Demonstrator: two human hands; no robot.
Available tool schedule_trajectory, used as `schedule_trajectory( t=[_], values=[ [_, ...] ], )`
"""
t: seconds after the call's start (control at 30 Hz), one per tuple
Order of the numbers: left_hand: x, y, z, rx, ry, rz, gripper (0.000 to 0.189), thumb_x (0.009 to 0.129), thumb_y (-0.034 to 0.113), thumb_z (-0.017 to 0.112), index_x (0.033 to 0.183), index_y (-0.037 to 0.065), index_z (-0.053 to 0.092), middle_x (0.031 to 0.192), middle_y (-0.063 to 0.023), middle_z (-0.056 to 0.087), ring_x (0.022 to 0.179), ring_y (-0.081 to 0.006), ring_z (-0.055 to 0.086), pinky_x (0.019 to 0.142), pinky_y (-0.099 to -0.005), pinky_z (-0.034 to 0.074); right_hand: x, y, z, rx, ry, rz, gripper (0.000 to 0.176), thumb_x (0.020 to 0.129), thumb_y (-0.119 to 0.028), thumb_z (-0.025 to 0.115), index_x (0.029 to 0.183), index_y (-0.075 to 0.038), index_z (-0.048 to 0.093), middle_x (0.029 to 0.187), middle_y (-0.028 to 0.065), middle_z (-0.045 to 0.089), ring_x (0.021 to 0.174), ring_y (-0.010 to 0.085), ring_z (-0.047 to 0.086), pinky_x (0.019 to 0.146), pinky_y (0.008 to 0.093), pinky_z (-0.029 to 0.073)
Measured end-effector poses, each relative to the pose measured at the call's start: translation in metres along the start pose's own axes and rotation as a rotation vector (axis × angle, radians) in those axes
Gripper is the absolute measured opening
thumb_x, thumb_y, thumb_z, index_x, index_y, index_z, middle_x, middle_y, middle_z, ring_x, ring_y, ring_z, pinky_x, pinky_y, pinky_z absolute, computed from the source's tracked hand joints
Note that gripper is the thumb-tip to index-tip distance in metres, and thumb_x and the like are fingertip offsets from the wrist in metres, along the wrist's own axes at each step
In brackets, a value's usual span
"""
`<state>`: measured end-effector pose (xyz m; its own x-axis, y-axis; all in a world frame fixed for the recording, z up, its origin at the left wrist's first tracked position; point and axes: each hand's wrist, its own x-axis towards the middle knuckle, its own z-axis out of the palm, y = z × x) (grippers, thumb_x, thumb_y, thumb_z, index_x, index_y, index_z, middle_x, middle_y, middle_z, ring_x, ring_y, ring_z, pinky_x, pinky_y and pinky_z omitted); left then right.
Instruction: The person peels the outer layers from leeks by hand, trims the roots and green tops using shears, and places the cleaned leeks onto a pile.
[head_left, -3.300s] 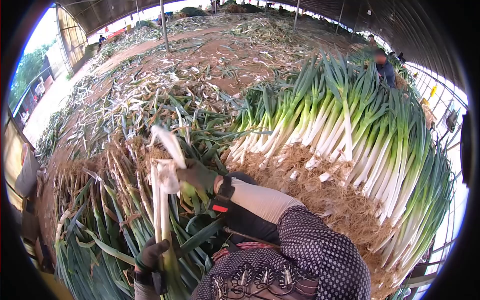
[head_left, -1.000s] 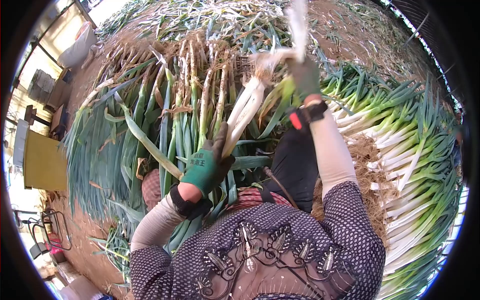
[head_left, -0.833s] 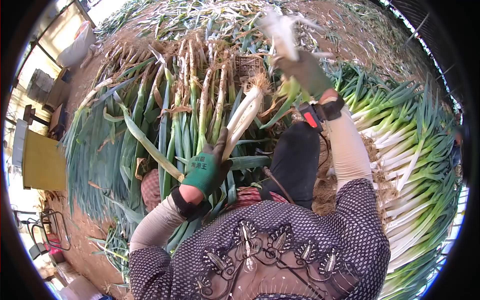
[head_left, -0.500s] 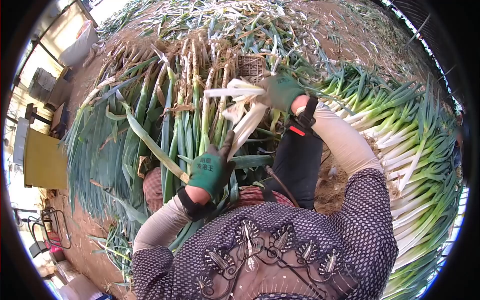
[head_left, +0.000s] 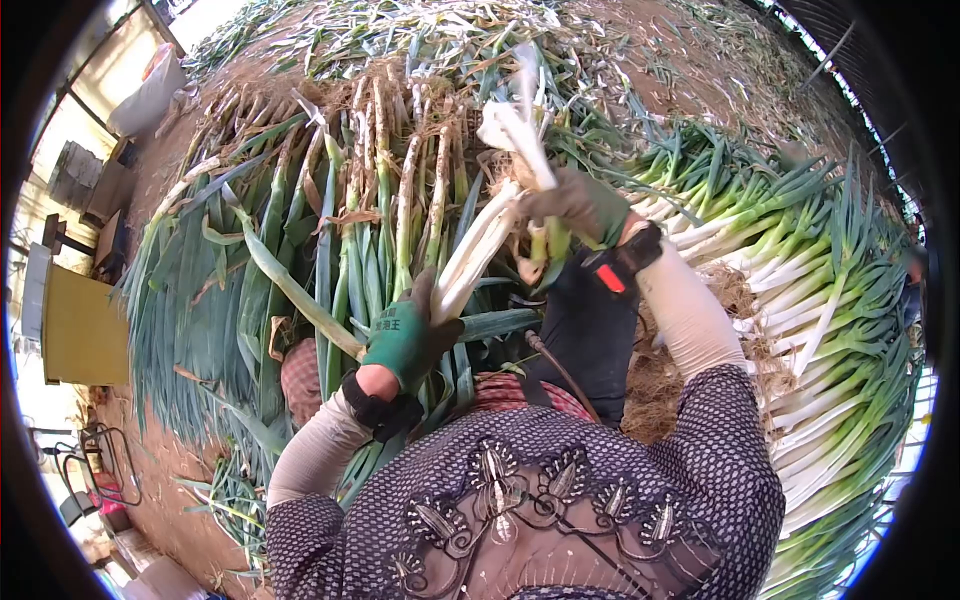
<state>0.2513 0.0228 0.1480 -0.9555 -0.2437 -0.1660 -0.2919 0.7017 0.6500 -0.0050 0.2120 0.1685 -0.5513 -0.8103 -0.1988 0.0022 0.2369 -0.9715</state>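
Note:
My left hand [head_left: 408, 335], in a green and dark work glove, is closed around the white stem of a leek [head_left: 472, 258], held at a slant in front of me. My right hand [head_left: 588, 207], gloved the same way, is closed at the stem's upper end on pale outer skin [head_left: 520, 135], which sticks up above the fingers. Roots and dry bits hang by the fingers. Unpeeled leeks [head_left: 385, 180] with brown roots lie side by side just beyond and left of my hands.
To the right, cleaned white-stemmed leeks [head_left: 810, 340] lie in a long curved row. Leaf scraps [head_left: 450, 40] cover the ground ahead. A yellow panel [head_left: 85, 325] and a white sack [head_left: 148, 95] stand at the left. Loose roots [head_left: 655, 390] lie beside my dark-trousered leg [head_left: 582, 335].
My right hand has moved slightly down and right. The pale skin in it now points upward instead of left, and more of the stem shows. My left hand has shifted slightly left.

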Motion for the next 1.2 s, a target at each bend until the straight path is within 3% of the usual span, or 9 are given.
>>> schedule_trajectory(
  t=[0.2,0.33,0.37,0.43,0.5,0.6,0.77,1.0,1.2],
  values=[
    [-0.007,0.007,-0.009,-0.103,-0.008,-0.089,0.062,0.078,0.024,0.077,0.126,0.0,0.046,0.1,-0.03,0.063,0.096,-0.0439,0.064,0.079,-0.0482,0.051,0.017,0.025,0.017,0.552,-0.201,-0.063,0.018,0.086,-0.014,0.072,0.097,0.001,0.07,0.094,0.0077,0.068,0.085,0.0183,0.063,0.084,0.0342,0.051],
    [-0.009,-0.003,0.003,-0.077,0.121,0.076,0.054,0.075,0.024,0.077,0.113,0.0,0.048,0.093,-0.0276,0.064,0.085,-0.0449,0.063,0.071,-0.0484,0.05,0.015,0.034,0.009,0.368,-0.296,-0.229,0.009,0.085,0.0,0.064,0.09,0.002,0.07,0.103,0.0138,0.069,0.096,0.0219,0.066,0.084,0.0378,0.054],
    [-0.007,-0.01,0.009,-0.102,0.107,0.103,0.055,0.075,0.024,0.077,0.115,-0.001,0.047,0.094,-0.0288,0.063,0.087,-0.045,0.064,0.072,-0.049,0.05,0.024,0.051,-0.007,-0.27,-0.24,-0.599,0.008,0.086,0.002,0.063,0.09,0.002,0.071,0.103,0.0144,0.07,0.096,0.0217,0.067,0.085,0.0387,0.054],
    [-0.002,-0.009,0.01,-0.142,0.009,0.038,0.059,0.074,0.024,0.078,0.118,-0.003,0.047,0.096,-0.0291,0.064,0.089,-0.0438,0.065,0.073,-0.0477,0.052,0.031,0.064,-0.016,-0.423,-0.275,-0.781,0.02,0.085,0.0,0.068,0.105,0.0,0.068,0.097,0.009,0.071,0.092,0.0201,0.068,0.085,0.0346,0.053],
    [-0.002,-0.005,0.005,-0.337,-0.125,-0.011,0.062,0.073,0.022,0.078,0.121,-0.003,0.049,0.095,-0.019,0.065,0.083,-0.0275,0.064,0.072,-0.0397,0.053,0.004,0.013,0.016,0.14,-0.102,-0.072,0.051,0.082,-0.01,0.078,0.128,-0.002,0.057,0.098,0.0024,0.07,0.091,0.0114,0.063,0.086,0.0304,0.051],
    [-0.002,0.002,0.0,-0.681,-0.255,-0.069,0.061,0.071,0.014,0.078,0.123,-0.003,0.051,0.101,-0.01,0.063,0.087,-0.0184,0.059,0.076,-0.0318,0.05,0.015,0.024,0.013,-0.163,-0.07,-0.222,0.034,0.078,-0.017,0.083,0.105,-0.001,0.069,0.097,0.0012,0.07,0.09,0.009,0.061,0.078,0.0303,0.05],
    [-0.003,-0.001,0.0,-0.729,-0.294,-0.079,0.06,0.071,0.012,0.077,0.123,-0.004,0.053,0.102,-0.0085,0.063,0.088,-0.0173,0.059,0.078,-0.0304,0.049,0.004,0.001,0.022,-0.656,0.249,-0.191,0.034,0.076,-0.022,0.074,0.105,-0.004,0.069,0.089,0.0156,0.071,0.084,0.0314,0.069,0.078,0.0388,0.052],
    [-0.004,-0.014,0.005,-0.548,-0.192,-0.063,0.059,0.071,0.018,0.078,0.121,-0.002,0.053,0.091,-0.0141,0.066,0.08,-0.024,0.065,0.071,-0.0377,0.052,0.041,0.017,-0.028,-0.994,0.959,-0.16,0.037,0.077,-0.017,0.071,0.113,-0.006,0.067,0.085,0.0175,0.07,0.076,0.0282,0.069,0.072,0.0385,0.053],
    [-0.014,-0.015,0.017,-0.009,-0.104,-0.071,0.054,0.072,0.029,0.076,0.114,0.003,0.053,0.087,-0.0237,0.066,0.079,-0.0368,0.068,0.067,-0.045,0.053,0.022,-0.049,-0.009,-0.594,0.16,0.112,0.045,0.079,-0.045,0.076,0.104,-0.008,0.072,0.079,0.0068,0.07,0.068,0.019,0.066,0.068,0.0349,0.054]
  ],
)
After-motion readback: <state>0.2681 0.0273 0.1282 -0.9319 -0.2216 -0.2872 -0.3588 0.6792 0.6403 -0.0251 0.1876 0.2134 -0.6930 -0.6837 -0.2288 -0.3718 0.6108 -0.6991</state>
